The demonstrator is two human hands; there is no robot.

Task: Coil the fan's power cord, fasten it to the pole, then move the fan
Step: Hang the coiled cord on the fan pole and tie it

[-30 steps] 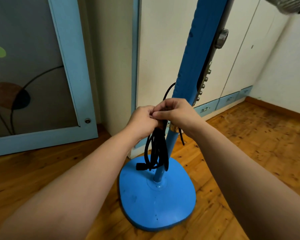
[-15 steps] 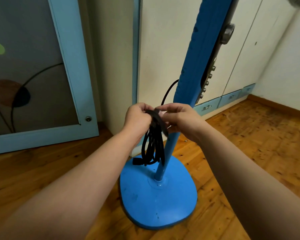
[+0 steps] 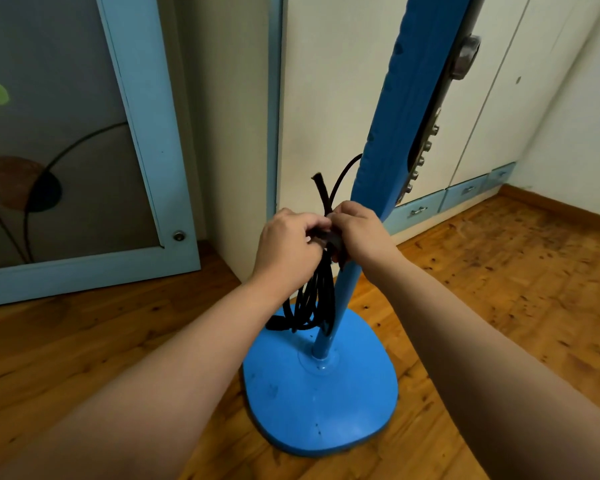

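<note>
A blue pedestal fan stands before me, its pole (image 3: 347, 289) rising from a rounded blue base (image 3: 319, 403). The black power cord (image 3: 312, 299) hangs in a coiled bundle beside the pole, its plug near the base. My left hand (image 3: 286, 245) grips the top of the bundle. My right hand (image 3: 361, 233) pinches a dark strap (image 3: 321, 192) wrapped at the bundle's top, and the strap's free end sticks upward. One cord strand arcs up into the fan's blue control column (image 3: 406, 109).
The fan stands on a wooden floor (image 3: 499, 289). A blue-framed panel (image 3: 146, 133) leans at the left. Cream cabinet doors with small blue drawers (image 3: 416, 209) line the wall behind. A wall corner is at the right.
The strap's free end has come up and now points above my hands. Both hands stay at the top of the bundle, closer against the pole.
</note>
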